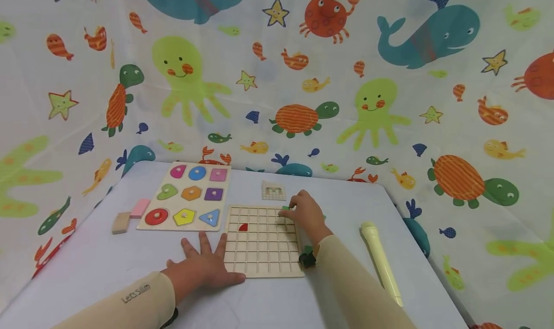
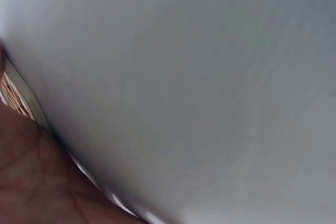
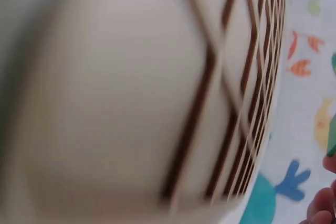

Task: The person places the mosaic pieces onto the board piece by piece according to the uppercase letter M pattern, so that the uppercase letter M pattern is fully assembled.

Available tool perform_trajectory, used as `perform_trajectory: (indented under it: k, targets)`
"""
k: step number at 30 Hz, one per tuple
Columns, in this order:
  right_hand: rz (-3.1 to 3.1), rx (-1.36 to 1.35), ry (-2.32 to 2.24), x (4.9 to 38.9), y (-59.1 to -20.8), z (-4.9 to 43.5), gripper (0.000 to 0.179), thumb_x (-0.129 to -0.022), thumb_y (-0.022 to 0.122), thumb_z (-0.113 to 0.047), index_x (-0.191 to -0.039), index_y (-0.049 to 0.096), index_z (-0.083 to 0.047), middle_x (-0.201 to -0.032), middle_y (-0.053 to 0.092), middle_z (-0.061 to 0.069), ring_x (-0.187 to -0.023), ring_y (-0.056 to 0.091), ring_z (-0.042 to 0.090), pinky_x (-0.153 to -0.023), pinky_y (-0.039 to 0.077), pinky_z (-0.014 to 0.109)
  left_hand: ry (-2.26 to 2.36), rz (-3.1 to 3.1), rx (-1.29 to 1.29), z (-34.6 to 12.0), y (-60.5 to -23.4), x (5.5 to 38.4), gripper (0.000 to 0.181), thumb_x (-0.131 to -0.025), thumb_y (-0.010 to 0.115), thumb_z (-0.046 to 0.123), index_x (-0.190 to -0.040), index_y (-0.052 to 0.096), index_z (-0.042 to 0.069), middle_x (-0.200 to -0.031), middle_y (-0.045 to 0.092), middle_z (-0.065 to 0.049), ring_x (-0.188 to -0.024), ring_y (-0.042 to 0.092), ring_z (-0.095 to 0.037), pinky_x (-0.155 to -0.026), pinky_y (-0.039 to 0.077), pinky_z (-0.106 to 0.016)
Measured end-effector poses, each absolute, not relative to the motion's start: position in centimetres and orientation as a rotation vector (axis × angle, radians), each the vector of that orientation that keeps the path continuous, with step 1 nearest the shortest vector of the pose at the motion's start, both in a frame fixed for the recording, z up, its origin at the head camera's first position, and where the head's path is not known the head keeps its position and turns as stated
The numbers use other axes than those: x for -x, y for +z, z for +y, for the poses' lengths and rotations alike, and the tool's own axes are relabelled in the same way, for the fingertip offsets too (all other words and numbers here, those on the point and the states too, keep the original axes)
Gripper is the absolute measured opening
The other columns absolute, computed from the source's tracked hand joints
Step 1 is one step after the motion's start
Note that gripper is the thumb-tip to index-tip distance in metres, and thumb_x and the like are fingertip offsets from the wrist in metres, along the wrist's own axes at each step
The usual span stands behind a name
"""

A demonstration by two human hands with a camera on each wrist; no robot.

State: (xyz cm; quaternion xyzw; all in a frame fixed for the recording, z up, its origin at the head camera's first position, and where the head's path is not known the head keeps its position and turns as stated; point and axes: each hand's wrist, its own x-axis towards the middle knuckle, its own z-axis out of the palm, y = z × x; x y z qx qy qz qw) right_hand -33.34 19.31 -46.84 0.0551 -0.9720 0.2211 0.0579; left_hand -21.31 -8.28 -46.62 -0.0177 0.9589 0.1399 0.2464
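1. While the left hand (image 1: pixel 203 266) lies flat and open on the tabletop (image 1: pixel 86 266), touching the one grid board (image 1: pixel 264 257), the right hand (image 1: pixel 305 216) pinches one green piece (image 1: pixel 285 208) at the board's far edge.
2. One red piece (image 1: pixel 243 227) sits in a cell between the hands.
3. Both wrist views are blurred.

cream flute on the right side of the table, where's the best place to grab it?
Grip the flute mid-body from above, fingers across its width. It lies flat on the table, a long round tube with clear space on both sides; the wider head end points away.
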Motion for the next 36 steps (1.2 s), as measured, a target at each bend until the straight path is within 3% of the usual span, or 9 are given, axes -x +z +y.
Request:
perform_trajectory:
  k: [14, 21, 36]
  targets:
    - [-3.026, -0.258, 0.690, 31.0, -46.4, 12.2, 0.036, -0.081, 0.093, -0.047, -0.083, 0.070, -0.019, -0.099, 0.051, -0.002, -0.082, 0.055, 0.015, -0.070, 0.049, 0.027, 0.388, 2.625, 0.037, -8.6, -47.0, 21.5, 0.132, -0.069, 0.071, 0.091, -0.171, 0.022, 0.023, -0.171, -0.003, -0.039, -0.147, -0.007, -0.078, -0.103, 0.013, -0.098]
    - [-3.142, -0.247, 0.559, 31.6, -46.3, 10.4, 0.039, -0.078, 0.094, -0.048, -0.077, 0.069, -0.018, -0.096, 0.054, -0.001, -0.076, 0.054, 0.015, -0.064, 0.046, 0.028, 0.399, 2.636, 0.025, -8.8, -47.0, 21.3, 0.132, -0.067, 0.071, 0.092, -0.170, 0.025, 0.023, -0.171, -0.002, -0.039, -0.147, -0.006, -0.078, -0.103, 0.014, -0.098]
    - [-3.260, -0.308, 0.401, 32.9, -47.2, 8.8, 0.039, -0.078, 0.095, -0.046, -0.074, 0.069, -0.018, -0.092, 0.057, 0.000, -0.075, 0.054, 0.016, -0.063, 0.046, 0.030, 0.427, 2.633, 0.052, -9.1, -47.1, 21.2, 0.133, -0.066, 0.072, 0.093, -0.171, 0.023, 0.027, -0.174, 0.000, -0.034, -0.150, -0.004, -0.075, -0.106, 0.015, -0.096]
